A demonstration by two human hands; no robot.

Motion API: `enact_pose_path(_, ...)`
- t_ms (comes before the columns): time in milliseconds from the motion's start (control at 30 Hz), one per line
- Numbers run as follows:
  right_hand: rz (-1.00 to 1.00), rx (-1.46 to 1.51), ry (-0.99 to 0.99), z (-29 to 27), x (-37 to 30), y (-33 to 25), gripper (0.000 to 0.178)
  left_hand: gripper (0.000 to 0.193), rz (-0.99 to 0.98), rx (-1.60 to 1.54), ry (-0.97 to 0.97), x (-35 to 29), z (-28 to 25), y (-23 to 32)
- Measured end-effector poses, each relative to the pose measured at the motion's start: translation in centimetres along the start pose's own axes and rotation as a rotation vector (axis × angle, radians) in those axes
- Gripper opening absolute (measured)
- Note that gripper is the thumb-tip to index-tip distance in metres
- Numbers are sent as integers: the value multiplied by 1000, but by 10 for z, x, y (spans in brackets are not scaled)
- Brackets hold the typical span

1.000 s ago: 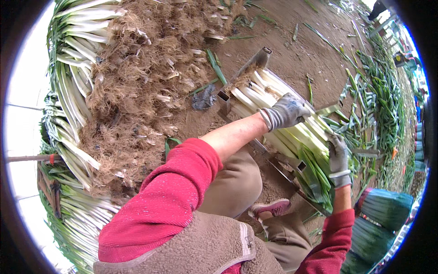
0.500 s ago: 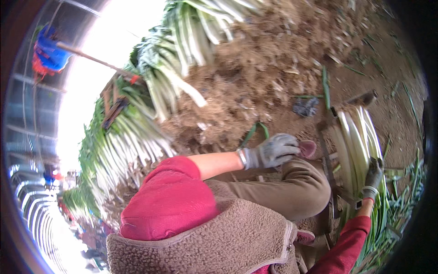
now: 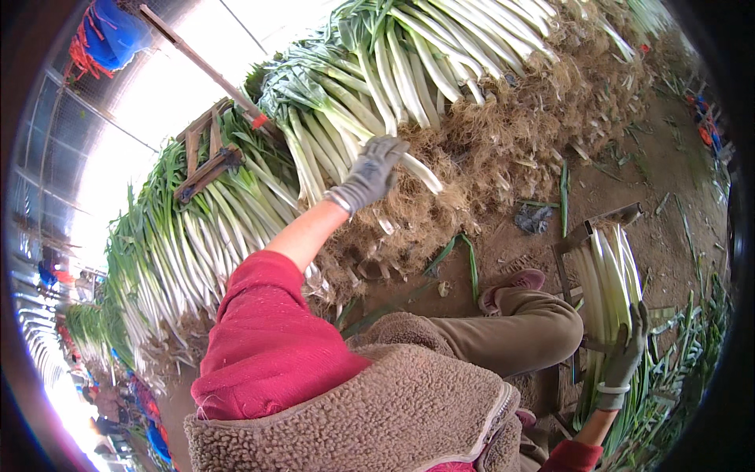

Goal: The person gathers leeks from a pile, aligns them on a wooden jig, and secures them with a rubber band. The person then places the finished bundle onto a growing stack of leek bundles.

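Long leeks with white stalks and green leaves [image 3: 409,79] lie heaped along the far side, their brown roots toward me. My left hand [image 3: 368,175], in a grey glove, is stretched out to this heap. Its fingers are bent over the white stalk of a leek [image 3: 421,171] that sticks out past the others. At the right, trimmed leeks [image 3: 605,263] lie bunched in a low metal-and-wood rack [image 3: 565,271]. My right hand [image 3: 625,354], also gloved, lies along the side of this bunch, fingers stretched out and touching the stalks.
A wooden frame [image 3: 208,161] and a pole [image 3: 197,59] rest by the heap at the left. Dark crumpled plastic [image 3: 533,219] and loose green leaves [image 3: 472,263] lie on the soil. Cut leaves [image 3: 692,354] pile up right of the rack. My bent knee [image 3: 562,330] is beside it.
My left hand has moved from near my knee up and left onto the leek heap. My right hand has slid nearer to me along the bunch, and its fingers have straightened. The view has shifted.
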State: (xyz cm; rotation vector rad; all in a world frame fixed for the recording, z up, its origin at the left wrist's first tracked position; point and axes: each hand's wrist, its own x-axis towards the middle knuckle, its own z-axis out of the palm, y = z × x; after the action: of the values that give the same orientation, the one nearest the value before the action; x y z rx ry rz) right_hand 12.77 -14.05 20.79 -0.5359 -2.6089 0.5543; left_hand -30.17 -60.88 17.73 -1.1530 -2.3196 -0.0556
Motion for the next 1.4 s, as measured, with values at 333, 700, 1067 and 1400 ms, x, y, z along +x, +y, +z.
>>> enact_pose_path(333, 69, 29, -122, 9, -6, -41, 36, 27, 349, -100, -420, -32, -12, -75)
enact_pose_path(700, -11, -18, -135, 20, 25, -78, 37, 66, 158, 24, -382, 76, 12, -157)
enact_pose_path(1067, 55, 39, -170, 27, 6, -77, 28, 96, 194, 222, -657, 111, 67, -150)
enact_pose_path(1400, 76, 4, -111, 21, -14, -81, 33, 62, 389, 308, -802, 123, 50, -133)
